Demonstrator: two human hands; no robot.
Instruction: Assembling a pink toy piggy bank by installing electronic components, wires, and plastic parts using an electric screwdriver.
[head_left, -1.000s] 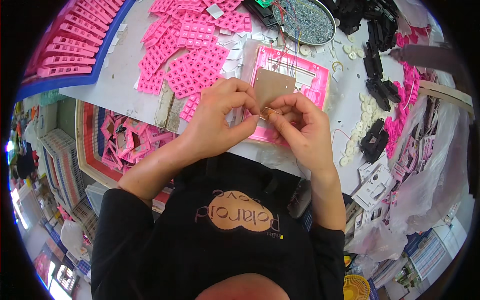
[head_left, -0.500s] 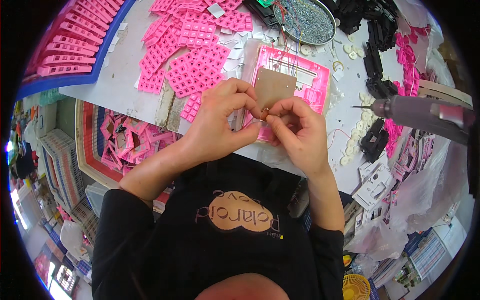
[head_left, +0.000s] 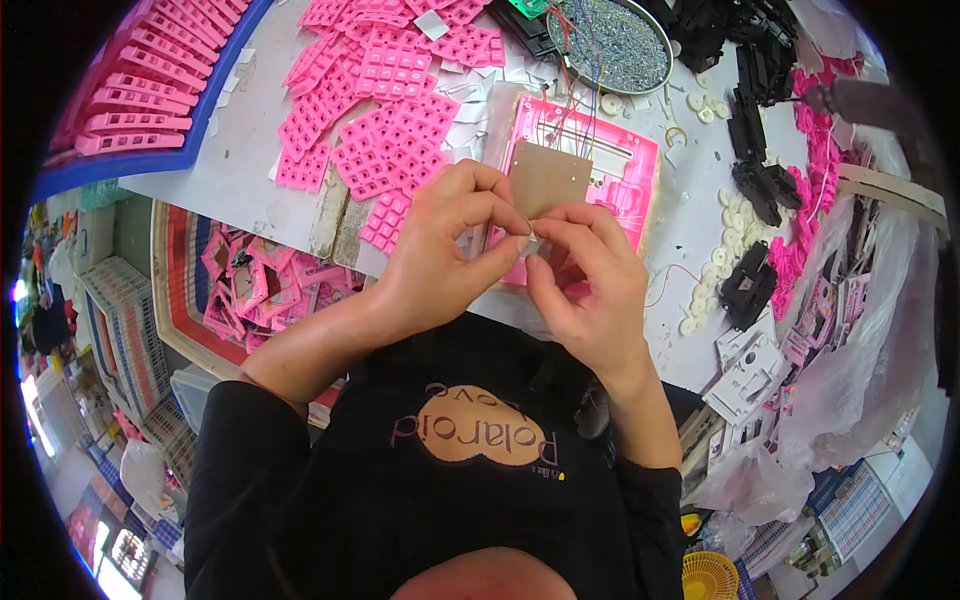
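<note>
1. Left hand [head_left: 445,240]: narrow, with thumb and forefinger tips brought together in a pinch on a small pale part [head_left: 531,238]; exact kind too small to make out.
2. Right hand [head_left: 602,290]: thumb and forefinger slightly parted, forefinger tip close against the small pale part, thumb tip just below; any grip by the curled fingers behind hidden, hence not to be judged.
3. Small pale part: located between the two sets of fingertips, by the near edge of a flat brown board [head_left: 550,178]. Contact with the board uncertain from overhead.
4. Flat brown board: lying over a pink housing [head_left: 628,205], with thin coloured wires [head_left: 570,112] beyond its far edge, trailing up toward a round tray [head_left: 669,65] of small metal pieces [head_left: 620,45].
5. For sound handling, in all likelihood: steady with the left pinch and guide with the right forefinger. Bring the right thumb in as a second support before any firm push.
6. Use light, even pressure; a part so small seems easy to bend, or to lose inside the pink housing.
7. Leave slack in the wires, and avoid dragging the board by a fingertip.
8. Surroundings: pink keypads [head_left: 395,75] beyond the left hand; white round parts [head_left: 735,238] and a black part [head_left: 748,285] to the right, apart from the right hand.
</note>
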